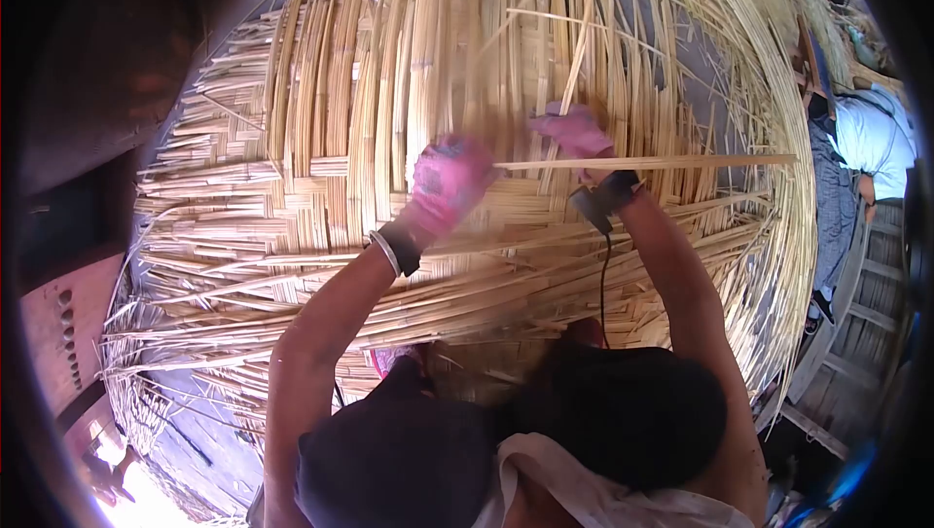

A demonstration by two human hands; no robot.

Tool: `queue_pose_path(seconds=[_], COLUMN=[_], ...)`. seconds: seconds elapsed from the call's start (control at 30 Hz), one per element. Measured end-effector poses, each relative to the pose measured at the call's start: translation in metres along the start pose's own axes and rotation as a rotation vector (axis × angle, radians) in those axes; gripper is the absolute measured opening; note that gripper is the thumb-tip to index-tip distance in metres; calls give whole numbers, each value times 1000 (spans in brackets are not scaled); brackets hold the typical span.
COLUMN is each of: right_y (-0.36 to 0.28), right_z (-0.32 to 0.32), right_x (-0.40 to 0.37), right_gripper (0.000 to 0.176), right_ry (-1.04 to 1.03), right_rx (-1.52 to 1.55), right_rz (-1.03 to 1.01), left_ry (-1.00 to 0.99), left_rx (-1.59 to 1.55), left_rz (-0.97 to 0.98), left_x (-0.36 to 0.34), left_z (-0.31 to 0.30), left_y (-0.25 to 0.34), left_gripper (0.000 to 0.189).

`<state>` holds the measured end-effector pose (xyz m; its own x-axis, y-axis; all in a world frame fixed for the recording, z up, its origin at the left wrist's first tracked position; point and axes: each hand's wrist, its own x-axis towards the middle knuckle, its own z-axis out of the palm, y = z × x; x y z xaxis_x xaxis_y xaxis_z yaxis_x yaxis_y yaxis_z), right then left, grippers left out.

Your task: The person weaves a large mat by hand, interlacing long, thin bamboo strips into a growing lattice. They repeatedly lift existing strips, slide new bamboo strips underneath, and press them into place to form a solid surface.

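Observation:
My left hand, in a pink glove and blurred by motion, is closed at the near end of a long split-reed strip. That strip runs sideways to the right, crossing my right wrist. Just right of it, my right hand, also in a pink glove, has its fingers bent at the lower end of a slanting upright strip. Both hands are over a large woven reed mat, with upright strips crossing sideways ones. The mat's middle, between and below the hands, is smeared.
Loose strips lie across the mat in front of my knees. A thick bundle of long reeds curves along the right edge. Beyond it, a person in a light top is beside a wooden ladder-like frame. A dark cord hangs from my right wrist.

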<state>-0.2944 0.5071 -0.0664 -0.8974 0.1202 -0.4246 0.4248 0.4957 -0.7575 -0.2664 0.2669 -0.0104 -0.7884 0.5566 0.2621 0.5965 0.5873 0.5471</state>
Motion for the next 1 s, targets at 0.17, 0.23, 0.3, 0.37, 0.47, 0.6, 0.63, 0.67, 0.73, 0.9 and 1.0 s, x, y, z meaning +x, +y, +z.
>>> queue_pose_path(seconds=[0.17,0.23,0.3,0.37,0.47,0.6,0.63,0.67,0.73,0.9,1.0], right_y=[-12,-27,-53,-63,-52,-54,-54,-58,-70,-98,-115], right_z=[16,19,7,-1,-11,-30,-35,-39,-51,-69,-81], right_x=[-20,-29,-43,-40,-34,-21,-15,-9,-4,-22,-35], right_gripper=[20,26,29,28,33,23,23,23,24,35,48], right_ry=[279,349,200,186,95,-68,-81,-95,-175,-170,-159], right_rx=[-639,-556,-416,-352,185,628,654,681,766,757,773], right_rz=[-392,-338,-68,193,213,-102,-146,-189,-173,-197,-165], left_ry=[-16,-62,-156,-180,-135,-47,-9,47,57,85,81], left_rx=[11,-121,-188,46,-37,3,28,-30,-82,-68,-46], left_rz=[23,-29,-130,-65,-129,-81,-50,-60,-71,-33,-29], left_x=[-4,-8,-10,-7,0,-2,-1,-2,-5,-3,-2], left_z=[10,13,22,11,4,-2,-5,-2,1,-11,-6], left_y=[-8,-10,-16,-9,-3,1,2,1,-2,3,-4], left_gripper=[18,19,20,19,16,14,13,12,13,13,12])
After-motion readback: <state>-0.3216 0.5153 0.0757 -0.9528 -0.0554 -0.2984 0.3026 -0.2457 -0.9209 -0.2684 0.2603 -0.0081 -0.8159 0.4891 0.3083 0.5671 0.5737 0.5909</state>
